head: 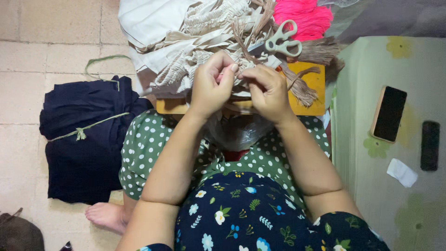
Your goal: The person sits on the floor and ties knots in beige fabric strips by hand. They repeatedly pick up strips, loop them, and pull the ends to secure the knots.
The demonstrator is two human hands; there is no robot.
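Observation:
My left hand (213, 83) and my right hand (267, 90) are raised close together above my lap, fingers pinched on something thin and small between them; it is too small to identify. Right behind them lies a heap of beige smocked fabric (204, 42) on an orange board (316, 95). Brown tassel strands (297, 83) trail over the board beside my right hand. Pale green scissors (281, 41) rest on the fabric just beyond my fingers. A clear plastic bag (237, 130) sits in my lap under my hands.
A bundle of dark navy cloth tied with a green strip (86, 135) lies on the tiled floor at left. Bright pink yarn (304, 16) is at the top. On the pale green mat at right are a phone (389, 114), a dark remote (430, 145) and a white scrap (402, 173).

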